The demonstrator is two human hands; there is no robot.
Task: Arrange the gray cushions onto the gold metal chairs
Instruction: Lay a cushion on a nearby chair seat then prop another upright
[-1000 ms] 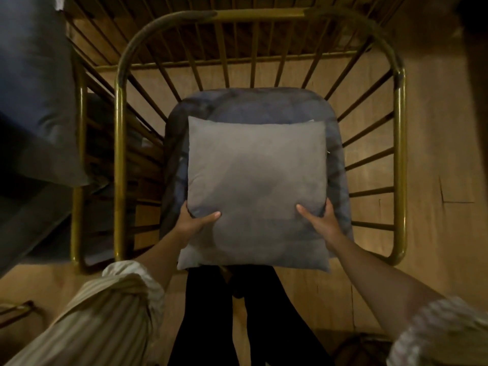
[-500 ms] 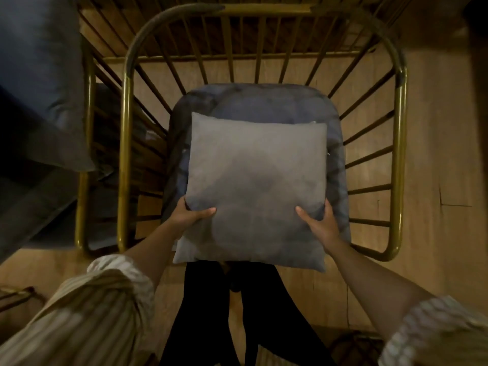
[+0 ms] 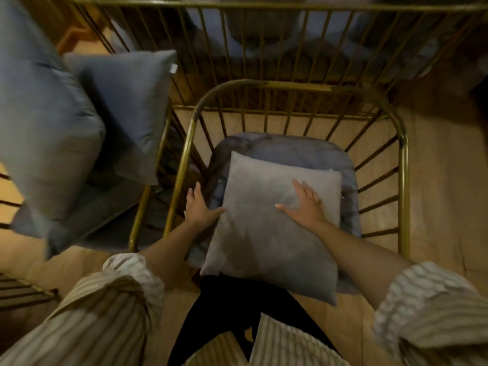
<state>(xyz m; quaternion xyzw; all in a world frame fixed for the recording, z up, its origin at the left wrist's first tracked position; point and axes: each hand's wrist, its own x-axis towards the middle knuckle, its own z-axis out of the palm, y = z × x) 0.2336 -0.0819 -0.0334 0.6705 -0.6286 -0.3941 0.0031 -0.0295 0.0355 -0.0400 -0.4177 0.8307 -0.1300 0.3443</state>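
Observation:
A square gray cushion [image 3: 264, 233] lies tilted on the blue-gray seat pad [image 3: 303, 151] of a gold metal chair [image 3: 404, 180], and its near edge hangs over the seat's front. My right hand [image 3: 303, 204] rests flat on top of the cushion with the fingers spread. My left hand [image 3: 198, 207] is at the cushion's left edge. Its thumb touches the fabric and its fingers point up beside the chair's left rail.
A second gold chair [image 3: 148, 196] stands close on the left, with a blue-gray cushion [image 3: 126, 107] and a larger one [image 3: 45, 128] on it. Another gold barred frame [image 3: 264, 35] runs behind. Wooden floor [image 3: 443, 207] lies to the right. My dark legs are at the seat front.
Both hands let go of the cushion's near corners. The right hand moved onto its top, the left to its side. The cushion shifted back onto the seat and tilted. The view pulled back.

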